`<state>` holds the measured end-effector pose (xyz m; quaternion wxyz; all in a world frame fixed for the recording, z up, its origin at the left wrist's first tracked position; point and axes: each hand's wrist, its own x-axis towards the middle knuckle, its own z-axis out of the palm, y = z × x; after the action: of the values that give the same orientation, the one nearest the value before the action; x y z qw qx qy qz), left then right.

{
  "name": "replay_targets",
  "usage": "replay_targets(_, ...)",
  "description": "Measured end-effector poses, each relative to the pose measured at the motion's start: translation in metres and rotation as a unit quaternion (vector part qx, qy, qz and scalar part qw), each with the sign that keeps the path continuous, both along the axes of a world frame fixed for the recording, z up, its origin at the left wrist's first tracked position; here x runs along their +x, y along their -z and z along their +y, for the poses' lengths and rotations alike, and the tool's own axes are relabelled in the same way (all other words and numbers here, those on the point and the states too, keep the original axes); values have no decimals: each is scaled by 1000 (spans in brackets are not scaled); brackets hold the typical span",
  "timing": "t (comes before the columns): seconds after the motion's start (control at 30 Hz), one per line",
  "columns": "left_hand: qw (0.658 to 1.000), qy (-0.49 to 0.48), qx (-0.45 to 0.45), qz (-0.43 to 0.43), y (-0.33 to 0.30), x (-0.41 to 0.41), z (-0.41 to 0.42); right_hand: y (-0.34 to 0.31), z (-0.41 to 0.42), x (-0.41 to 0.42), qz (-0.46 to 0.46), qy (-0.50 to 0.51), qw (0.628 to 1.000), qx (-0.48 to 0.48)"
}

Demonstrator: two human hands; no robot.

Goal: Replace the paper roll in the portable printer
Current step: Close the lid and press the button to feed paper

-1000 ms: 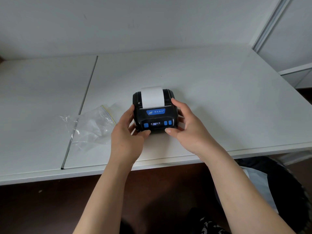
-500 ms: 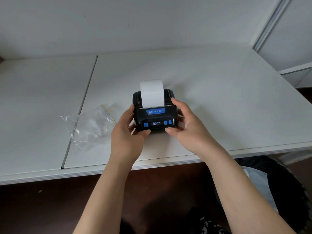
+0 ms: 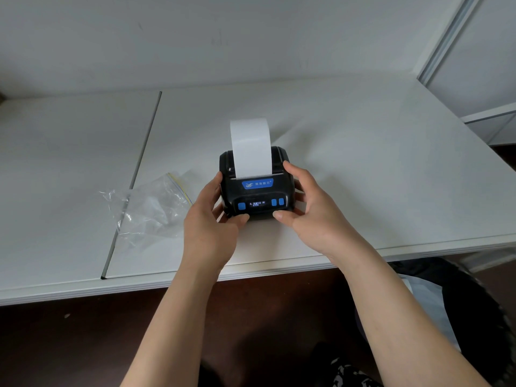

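Note:
A small black portable printer [image 3: 258,195] with blue buttons and a lit display sits on the white table [image 3: 363,169] near its front edge. A strip of white paper [image 3: 250,146] stands up out of the printer's slot and curls over at its top. My left hand [image 3: 210,222] grips the printer's left side, thumb on the front left corner. My right hand [image 3: 310,208] grips the right side, thumb at the front right corner and fingers along the lid. The paper roll inside is hidden.
A crumpled clear plastic zip bag [image 3: 150,210] lies on the table left of the printer. A dark seam [image 3: 134,180] splits the tabletop. A white wall stands behind, and a black chair [image 3: 474,317] is at lower right.
The paper strip has fed further out of the printer and now stands much taller. Both hands and the printer have stayed in place.

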<state>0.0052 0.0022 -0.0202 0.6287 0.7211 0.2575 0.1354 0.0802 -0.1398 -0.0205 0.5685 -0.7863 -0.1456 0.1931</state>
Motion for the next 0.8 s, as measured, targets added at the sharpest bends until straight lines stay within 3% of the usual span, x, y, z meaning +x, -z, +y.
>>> replay_targets(0.8,1000,-1,-4,-1,0,0,0,1,0,0,-2,-5,1000,-1)
